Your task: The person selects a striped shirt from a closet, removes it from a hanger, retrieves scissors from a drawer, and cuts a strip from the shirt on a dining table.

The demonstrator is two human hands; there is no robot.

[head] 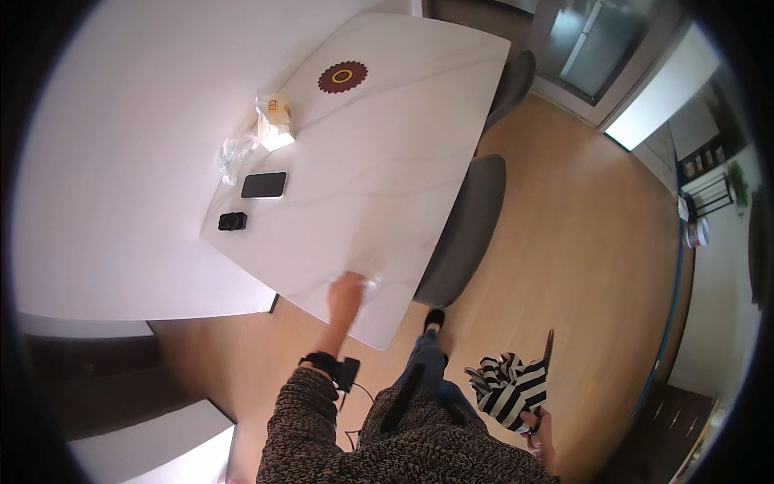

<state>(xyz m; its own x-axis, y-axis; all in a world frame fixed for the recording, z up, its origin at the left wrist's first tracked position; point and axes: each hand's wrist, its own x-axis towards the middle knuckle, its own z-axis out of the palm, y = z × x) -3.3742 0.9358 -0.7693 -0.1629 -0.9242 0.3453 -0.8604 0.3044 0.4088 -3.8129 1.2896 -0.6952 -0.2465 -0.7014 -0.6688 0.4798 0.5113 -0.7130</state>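
Note:
My left hand (346, 295) is over the near end of a white marble-patterned table (387, 163), blurred and with its fingers curled. At its fingertips shows a small piece of clear plastic (373, 283), also blurred. Out to the right, over the wooden floor, my right hand (537, 426) grips a bunched black-and-white striped cloth (511, 393). The same hand holds scissors (549, 346), whose blades point away from me past the cloth's right side. Part of their dark handle shows at my fingers.
Along the table's left side are a small black device (232, 221), a smartphone (264, 185), crumpled clear plastic (237, 154) and a tissue pack (276, 124). A dark red flower-shaped mat (343, 77) lies farther back. Grey chairs (468, 233) stand against the right edge.

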